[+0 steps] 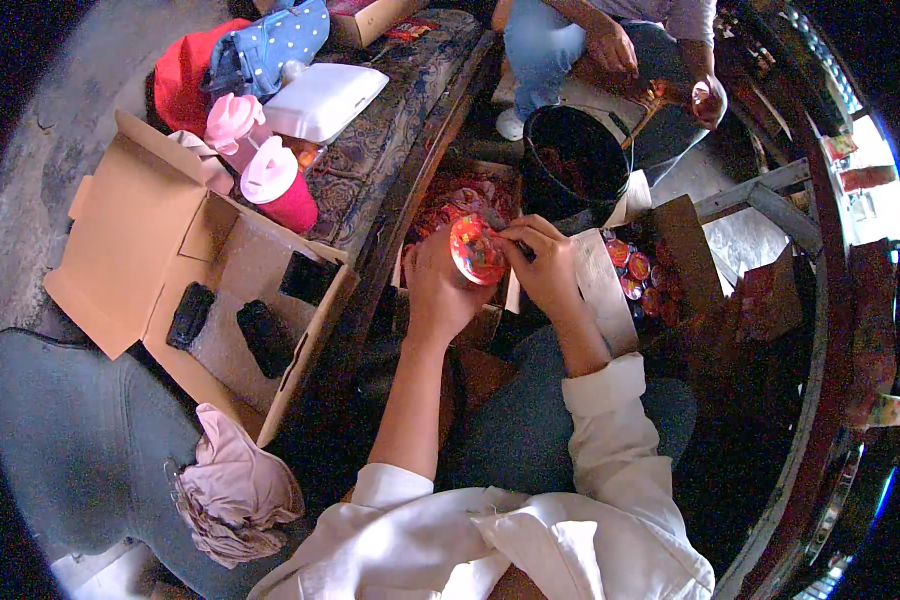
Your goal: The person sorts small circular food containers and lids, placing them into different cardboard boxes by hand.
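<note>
My left hand is wrapped round a small round cup with a shiny red printed lid, its top tilted up toward me. At the lid's right edge, the fingers of my right hand pinch the rim. Just beyond my hands lies a box of reddish packaging pieces, partly hidden by them. To the right stands an open cardboard box with several similar red-lidded cups inside. What the held cup contains is hidden.
Across from me a co-worker's hand is near a black bucket with a stick. At left, an open carton holds black devices. A patterned bench bears a white foam box and pink tumblers. Pink cloth lies beside me.
</note>
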The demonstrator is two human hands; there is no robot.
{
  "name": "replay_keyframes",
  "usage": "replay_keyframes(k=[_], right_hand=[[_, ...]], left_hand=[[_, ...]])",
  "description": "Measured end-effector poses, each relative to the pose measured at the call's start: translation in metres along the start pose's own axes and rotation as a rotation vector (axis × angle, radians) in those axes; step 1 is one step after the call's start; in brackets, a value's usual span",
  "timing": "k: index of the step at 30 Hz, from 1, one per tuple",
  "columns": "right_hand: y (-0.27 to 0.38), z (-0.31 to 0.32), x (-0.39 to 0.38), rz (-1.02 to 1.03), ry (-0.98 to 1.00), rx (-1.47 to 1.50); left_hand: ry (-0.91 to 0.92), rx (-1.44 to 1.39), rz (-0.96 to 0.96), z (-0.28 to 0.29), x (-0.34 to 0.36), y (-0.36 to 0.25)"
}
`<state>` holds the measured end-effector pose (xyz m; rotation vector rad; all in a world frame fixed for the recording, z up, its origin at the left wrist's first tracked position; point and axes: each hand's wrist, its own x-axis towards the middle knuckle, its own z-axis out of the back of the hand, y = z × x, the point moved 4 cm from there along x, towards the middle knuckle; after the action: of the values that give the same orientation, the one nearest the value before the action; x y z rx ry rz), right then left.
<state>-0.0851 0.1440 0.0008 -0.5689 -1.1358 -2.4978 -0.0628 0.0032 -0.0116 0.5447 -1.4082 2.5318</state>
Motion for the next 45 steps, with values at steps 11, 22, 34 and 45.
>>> replay_keyframes(k=[11, 22, 34, 45], right_hand=[[-0.006, -0.002, 0.006, -0.056, 0.058, 0.129], [-0.014, -0.005, 0.008, 0.004, 0.084, 0.15], [-0.028, -0.007, 0.009, -0.005, 0.147, 0.14], [-0.059, 0.006, 0.016, -0.08, 0.031, 0.037]], left_hand=[[-0.009, -0.216, 0.088, 0.004, 0.001, -0.001], [0.097, -0.309, 0.162, 0.001, 0.0, 0.006], [0.173, -0.306, 0.148, -0.006, -0.006, 0.018], [0.267, -0.281, 0.064, -0.013, -0.015, 0.012]])
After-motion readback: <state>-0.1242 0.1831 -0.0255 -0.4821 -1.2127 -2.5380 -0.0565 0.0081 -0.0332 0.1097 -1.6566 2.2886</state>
